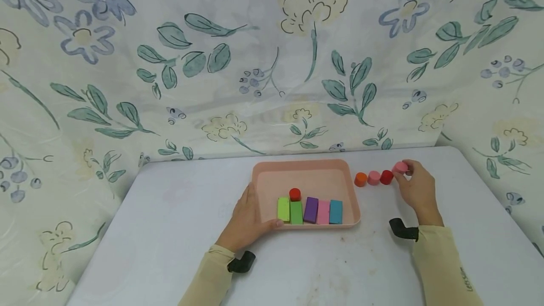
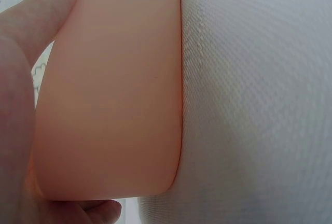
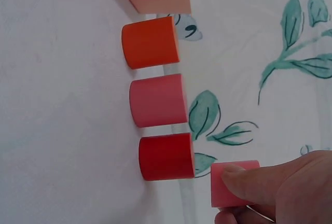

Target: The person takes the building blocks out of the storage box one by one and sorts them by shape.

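A pink tray (image 1: 306, 169) lies on the table, and my left hand (image 1: 247, 214) holds its near-left corner. The thumb reaches the front rim; the fingers lie along the left side. In the left wrist view, the tray's outer wall (image 2: 114, 94) fills the middle. To the right of the tray, my right hand (image 1: 418, 188) pinches a pink cylinder block (image 3: 228, 185) between thumb and fingers, apart from the red cylinder block (image 3: 166, 156) beside it. A second pink cylinder block (image 3: 158, 100) and an orange one (image 3: 150, 42) continue that row toward the tray.
Inside the tray stand several rectangular blocks: yellow-green (image 1: 283, 210), green (image 1: 296, 213), purple (image 1: 311, 210), pink (image 1: 323, 212) and blue (image 1: 335, 212). A red cylinder (image 1: 295, 194) is just behind the green one. Flowered cloth (image 1: 263, 122) hangs behind the white table (image 1: 178, 202).
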The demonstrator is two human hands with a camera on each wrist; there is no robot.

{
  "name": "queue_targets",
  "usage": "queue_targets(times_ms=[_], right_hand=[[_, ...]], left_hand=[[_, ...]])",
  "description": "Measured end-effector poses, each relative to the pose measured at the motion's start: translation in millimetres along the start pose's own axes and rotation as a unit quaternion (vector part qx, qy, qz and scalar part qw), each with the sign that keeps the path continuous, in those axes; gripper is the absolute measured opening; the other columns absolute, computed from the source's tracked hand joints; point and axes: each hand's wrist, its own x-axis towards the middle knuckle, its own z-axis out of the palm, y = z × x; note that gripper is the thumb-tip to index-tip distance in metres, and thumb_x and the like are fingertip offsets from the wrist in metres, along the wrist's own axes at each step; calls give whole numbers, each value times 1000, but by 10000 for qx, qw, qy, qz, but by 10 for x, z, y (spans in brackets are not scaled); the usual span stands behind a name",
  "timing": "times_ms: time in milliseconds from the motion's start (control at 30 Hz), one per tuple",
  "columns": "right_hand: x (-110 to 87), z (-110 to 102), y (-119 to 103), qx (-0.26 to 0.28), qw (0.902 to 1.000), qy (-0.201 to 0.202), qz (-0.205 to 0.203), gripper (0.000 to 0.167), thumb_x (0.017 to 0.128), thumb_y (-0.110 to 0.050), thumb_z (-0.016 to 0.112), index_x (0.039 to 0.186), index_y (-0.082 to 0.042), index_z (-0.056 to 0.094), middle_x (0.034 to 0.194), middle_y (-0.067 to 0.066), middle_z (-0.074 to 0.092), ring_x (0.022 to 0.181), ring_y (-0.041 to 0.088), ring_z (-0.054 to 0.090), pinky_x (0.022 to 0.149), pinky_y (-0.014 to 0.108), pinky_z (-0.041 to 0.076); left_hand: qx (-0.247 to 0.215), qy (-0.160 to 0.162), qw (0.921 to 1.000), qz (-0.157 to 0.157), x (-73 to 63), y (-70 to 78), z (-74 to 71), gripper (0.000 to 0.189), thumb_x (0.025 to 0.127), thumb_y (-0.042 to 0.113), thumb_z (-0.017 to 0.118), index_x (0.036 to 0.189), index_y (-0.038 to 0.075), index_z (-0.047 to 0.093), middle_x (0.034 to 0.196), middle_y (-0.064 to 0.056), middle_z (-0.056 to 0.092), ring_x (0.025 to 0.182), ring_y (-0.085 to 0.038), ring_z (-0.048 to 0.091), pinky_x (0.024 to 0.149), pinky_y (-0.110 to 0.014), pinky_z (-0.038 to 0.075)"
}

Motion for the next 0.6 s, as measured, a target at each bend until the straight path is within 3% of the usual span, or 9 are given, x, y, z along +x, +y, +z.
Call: queue_targets(times_ms=[600], right_hand=[[41, 52, 114, 8, 9996, -151, 258, 49, 101, -11, 53, 142, 14, 40, 134, 37, 48, 124, 50, 44, 105, 60, 41]], left_hand=[[28, 21, 10000, -14, -2, -1, 2, 132, 75, 65, 77, 159, -3, 1, 166, -22, 9, 149, -41, 19, 117, -57, 26]])
